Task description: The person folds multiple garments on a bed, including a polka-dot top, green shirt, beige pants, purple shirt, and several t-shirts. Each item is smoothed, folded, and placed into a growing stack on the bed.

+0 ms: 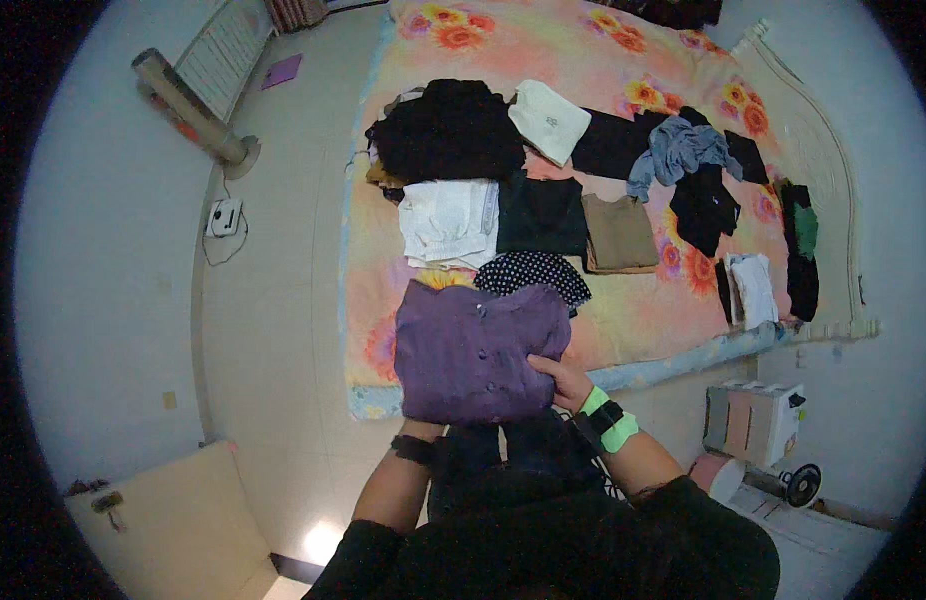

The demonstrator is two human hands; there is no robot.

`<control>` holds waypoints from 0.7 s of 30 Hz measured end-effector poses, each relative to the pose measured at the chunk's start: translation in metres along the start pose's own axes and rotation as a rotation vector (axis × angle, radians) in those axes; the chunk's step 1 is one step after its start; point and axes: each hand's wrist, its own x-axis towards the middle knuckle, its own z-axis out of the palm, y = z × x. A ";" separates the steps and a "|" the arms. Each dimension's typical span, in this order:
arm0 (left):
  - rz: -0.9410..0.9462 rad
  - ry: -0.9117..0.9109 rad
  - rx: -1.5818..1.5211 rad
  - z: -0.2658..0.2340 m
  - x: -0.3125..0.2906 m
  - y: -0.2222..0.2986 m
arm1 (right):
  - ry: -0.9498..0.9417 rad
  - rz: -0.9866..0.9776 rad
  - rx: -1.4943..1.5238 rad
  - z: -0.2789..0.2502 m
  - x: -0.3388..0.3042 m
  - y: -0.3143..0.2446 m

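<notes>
A purple buttoned shirt (473,350), folded into a broad rectangle, is held out in front of my body over the near edge of the bed. My right hand (563,380) grips its right side, thumb on top and the other fingers underneath. At the lower left corner, my left hand (420,429) disappears beneath the cloth, so its fingers are hidden. Just beyond the shirt lies a black polka-dot garment (533,275), partly covered by it. Folded white trousers (448,222), a dark folded top (543,215) and a brown folded garment (620,232) form a row farther back.
The bed (633,310) has a floral cover. On it are a black clothes pile (448,130), a white folded garment (550,120), a crumpled grey-blue garment (683,150) and white folded clothes (753,290). A white cabinet (753,420) and small fan (803,485) stand right.
</notes>
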 end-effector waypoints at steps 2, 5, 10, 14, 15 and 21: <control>-0.016 0.038 0.060 -0.002 -0.005 0.017 | 0.003 -0.025 -0.017 -0.001 -0.002 -0.010; -0.095 0.330 0.332 -0.018 -0.009 0.032 | 0.125 0.127 0.089 -0.010 0.003 -0.011; -0.455 0.633 0.792 -0.059 0.018 0.020 | 0.202 0.024 0.043 -0.051 0.016 -0.009; -0.489 0.671 0.898 -0.077 0.083 0.000 | 0.284 -0.050 -0.032 -0.098 0.036 -0.043; -0.479 0.691 0.939 -0.080 0.106 -0.007 | 0.291 -0.085 -0.078 -0.111 0.044 -0.056; -0.422 0.608 1.064 -0.090 0.252 -0.021 | 0.289 -0.337 -0.172 -0.174 0.123 -0.144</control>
